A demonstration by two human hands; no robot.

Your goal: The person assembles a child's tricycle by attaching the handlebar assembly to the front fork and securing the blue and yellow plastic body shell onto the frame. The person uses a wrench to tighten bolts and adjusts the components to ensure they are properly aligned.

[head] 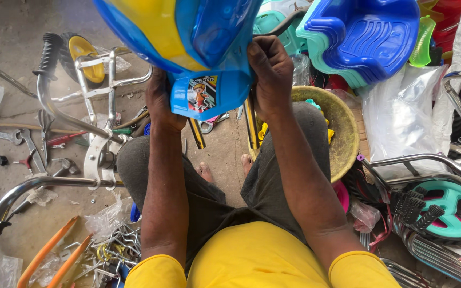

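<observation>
Both hands (214, 88) grip a blue-and-yellow plastic toy body (182, 37)

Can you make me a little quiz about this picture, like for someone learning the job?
1. True or false: both hands grip the blue and yellow plastic toy body.
2. Where does the teal wheel lie? A) at the left edge, by the wrenches B) at the right edge, by the chrome tubes C) in the yellow bowl
3. Fill in: the stacked blue and teal plastic seats sit behind the round yellow ____.

Key:
1. True: the left hand holds its lower left edge, the right hand its lower right edge.
2. B
3. bowl
</observation>
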